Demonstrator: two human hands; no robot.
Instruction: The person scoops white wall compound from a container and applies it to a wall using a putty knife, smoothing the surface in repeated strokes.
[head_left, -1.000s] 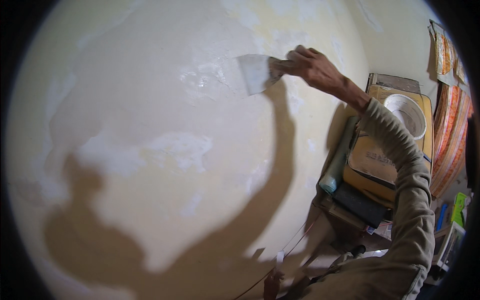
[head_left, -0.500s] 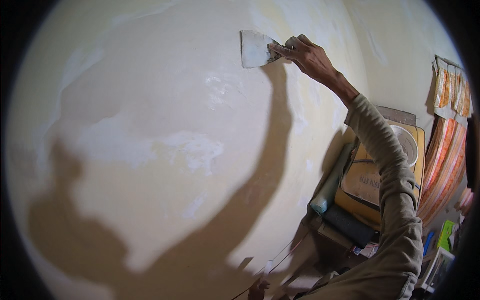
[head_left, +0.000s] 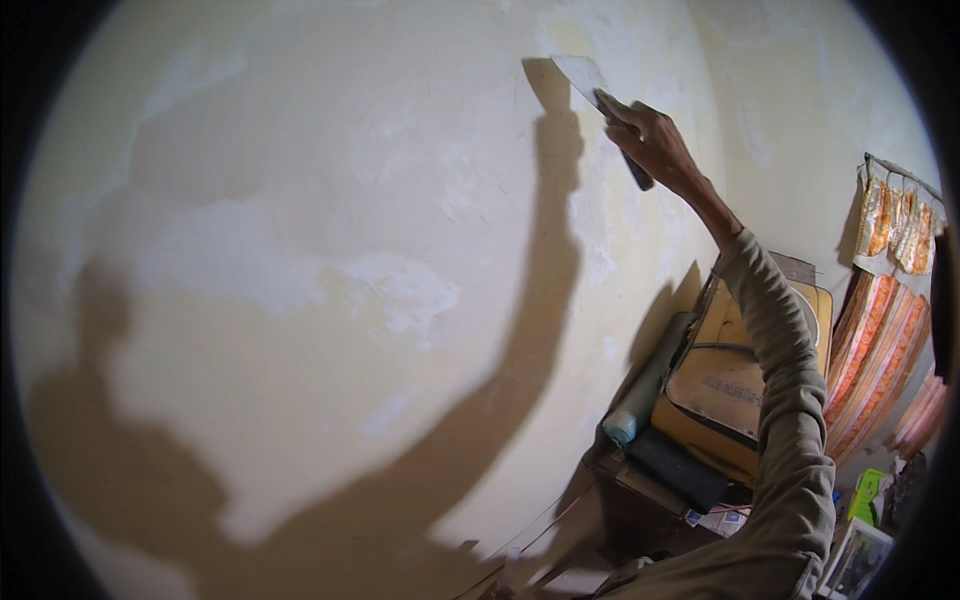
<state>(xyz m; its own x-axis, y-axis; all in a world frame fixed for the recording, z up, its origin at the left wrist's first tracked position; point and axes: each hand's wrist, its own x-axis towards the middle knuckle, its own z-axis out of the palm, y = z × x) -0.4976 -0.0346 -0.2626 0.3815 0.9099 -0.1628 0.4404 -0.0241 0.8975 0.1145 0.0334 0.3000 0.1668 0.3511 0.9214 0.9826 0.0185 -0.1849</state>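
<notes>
Right hand [head_left: 652, 140]: one, raised, fingers wrapped tight around putty knife handle
Putty knife [head_left: 588, 78]: one, blade flat against upper wall [head_left: 330, 200]
Paint roller [head_left: 645, 388]: one, leaning low by the wall

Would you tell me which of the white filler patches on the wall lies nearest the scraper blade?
The rough white patch just below the right hand; the larger patches sit lower left.

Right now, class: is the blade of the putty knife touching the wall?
Cannot tell. In the head view the putty knife in the right hand overlaps the wall beside its shadow, but no contact line or gap shows.
</notes>
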